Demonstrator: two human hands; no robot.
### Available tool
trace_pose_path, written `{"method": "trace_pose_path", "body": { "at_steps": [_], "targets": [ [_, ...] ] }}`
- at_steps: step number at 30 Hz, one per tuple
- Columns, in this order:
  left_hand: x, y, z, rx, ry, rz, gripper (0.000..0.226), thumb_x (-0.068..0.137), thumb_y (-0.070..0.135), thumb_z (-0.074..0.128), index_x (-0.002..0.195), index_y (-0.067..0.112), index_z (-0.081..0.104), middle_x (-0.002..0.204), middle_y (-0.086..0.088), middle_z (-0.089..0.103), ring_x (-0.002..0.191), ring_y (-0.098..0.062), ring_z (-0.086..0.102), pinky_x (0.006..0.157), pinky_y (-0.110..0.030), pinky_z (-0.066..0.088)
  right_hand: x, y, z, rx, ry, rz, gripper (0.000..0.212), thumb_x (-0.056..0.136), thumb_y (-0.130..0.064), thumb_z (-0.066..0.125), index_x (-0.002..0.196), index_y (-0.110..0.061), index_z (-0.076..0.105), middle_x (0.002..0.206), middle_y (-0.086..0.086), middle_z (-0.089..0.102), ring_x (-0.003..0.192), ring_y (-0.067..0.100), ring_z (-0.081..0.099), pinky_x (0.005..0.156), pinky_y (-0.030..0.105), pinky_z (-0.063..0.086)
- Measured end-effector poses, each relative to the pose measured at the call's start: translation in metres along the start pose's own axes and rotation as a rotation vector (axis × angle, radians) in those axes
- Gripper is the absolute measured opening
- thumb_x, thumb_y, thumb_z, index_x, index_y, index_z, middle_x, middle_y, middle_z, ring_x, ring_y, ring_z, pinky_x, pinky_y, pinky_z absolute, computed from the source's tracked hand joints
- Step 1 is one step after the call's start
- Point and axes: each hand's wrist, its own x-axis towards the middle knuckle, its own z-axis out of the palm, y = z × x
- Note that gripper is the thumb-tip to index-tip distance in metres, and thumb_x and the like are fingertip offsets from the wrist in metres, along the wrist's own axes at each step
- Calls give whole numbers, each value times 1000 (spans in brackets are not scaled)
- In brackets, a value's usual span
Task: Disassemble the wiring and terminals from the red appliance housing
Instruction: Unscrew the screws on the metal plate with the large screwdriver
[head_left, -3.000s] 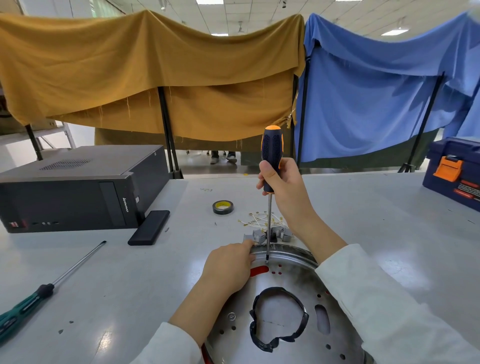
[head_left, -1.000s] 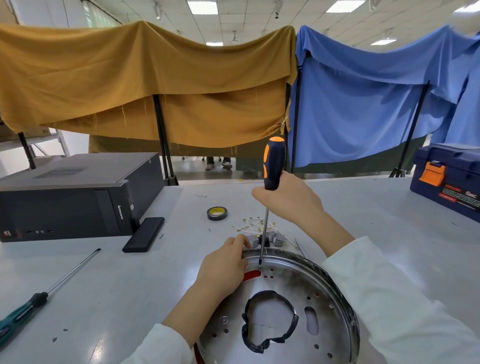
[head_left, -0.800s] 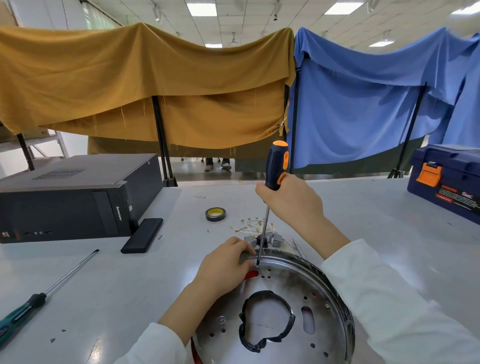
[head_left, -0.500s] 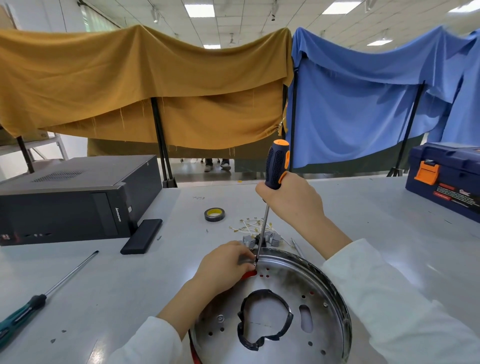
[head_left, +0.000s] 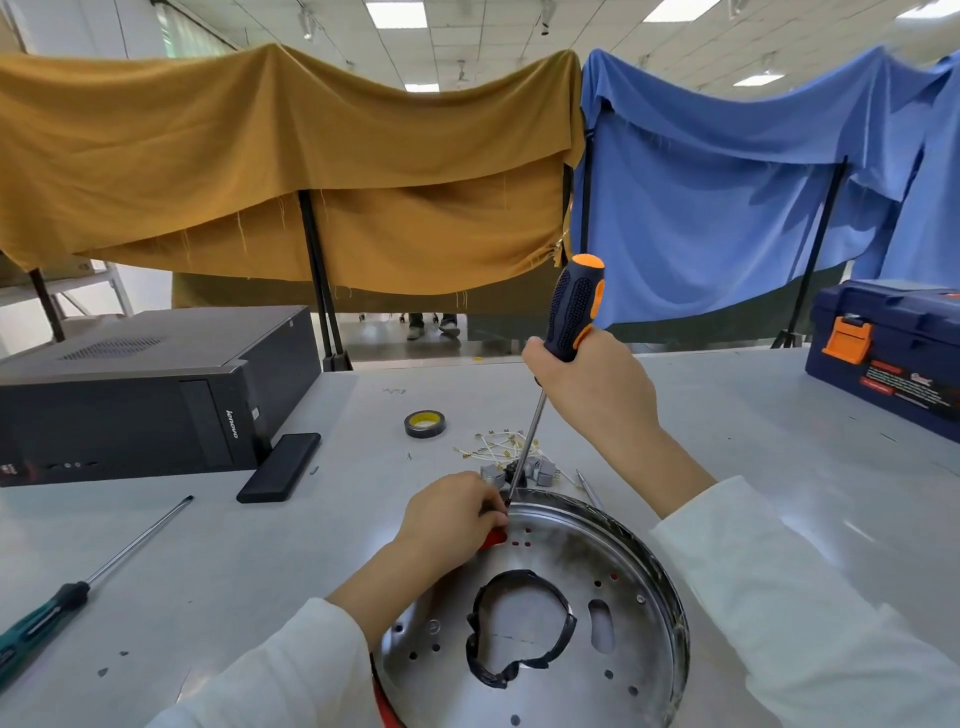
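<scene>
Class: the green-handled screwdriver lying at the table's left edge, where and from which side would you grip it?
Grip the green-handled screwdriver by its thick handle, coming from above at the near-left end. It lies flat with its thin shaft pointing away to the right.

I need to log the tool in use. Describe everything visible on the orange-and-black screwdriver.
The orange-and-black screwdriver has a dotted black rubbery grip with orange cap and stripe and a long thin metal shaft. It leans top to the right. The right hand grips the lower handle; the tip meets the far rim of the metal plate, beside the left hand's fingers.
</scene>
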Motion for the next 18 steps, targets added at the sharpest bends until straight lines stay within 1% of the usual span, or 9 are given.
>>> {"method": "trace_pose_path", "body": {
  "at_steps": [3,6,9,11,12,13,15,16,18],
  "targets": [
    [0,-2,0,-82,-31,2,16,93,31,54,97,23,68,105,3,60,99,-16,55,82,-27,44,-3,6,-4,118,85,28,39,87,-48,54,59,-23,44,51,-6,47,51,10,48,48,24,27],
    [1,-4,-2,-136,-38,2,14,93,28,55,95,21,67,103,2,62,96,-14,54,81,-21,40,-7,16,-5,179,67,51,41,85,-57,52,62,-22,53,56,-3,51,59,16,51,51,27,32],
    [1,-7,-9,-239,-21,-16,10,91,24,58,91,19,67,100,3,64,91,-10,54,76,-16,37,-15,29,2,153,-90,29,27,83,-61,55,85,-37,67,63,-13,59,59,7,53,53,26,38],
    [0,-10,-12,-343,-31,-41,8,90,24,60,89,19,67,99,4,65,91,-9,59,77,-17,43,-22,38,13,198,-210,21,18,82,-59,59,95,-47,65,63,-23,61,51,-2,53,57,24,40],
    [-1,-11,-14,-389,-41,-54,8,90,25,61,90,19,67,97,6,66,89,-8,60,76,-16,45,-26,43,19,224,-264,4,16,82,-56,62,95,-47,64,70,-25,63,52,-6,53,60,24,42],
    [-2,-13,-17,-419,-48,-66,9,89,26,62,90,20,68,94,9,67,87,-4,61,73,-14,46,-29,48,25,237,-317,-35,14,83,-51,63,96,-45,64,81,-25,65,61,-7,57,64,25,46],
    [-2,-18,-24,-451,-26,-108,7,87,29,63,87,23,69,86,14,68,79,3,61,68,-9,44,-34,60,35,163,-439,-149,17,86,-38,66,102,-40,61,100,-15,64,88,3,61,80,31,51],
    [-2,-23,-28,-478,5,-144,6,86,29,65,84,25,68,81,14,69,76,3,63,66,-10,43,-35,65,39,59,-494,-199,22,86,-31,68,104,-39,59,103,-9,60,93,10,59,83,33,51],
    [-3,-35,-33,-547,73,-234,5,84,26,67,80,26,68,75,12,71,72,1,66,65,-13,44,-36,71,45,-171,-560,-274,32,83,-20,66,105,-41,55,97,-6,48,87,17,56,74,32,49]
  ]
}}
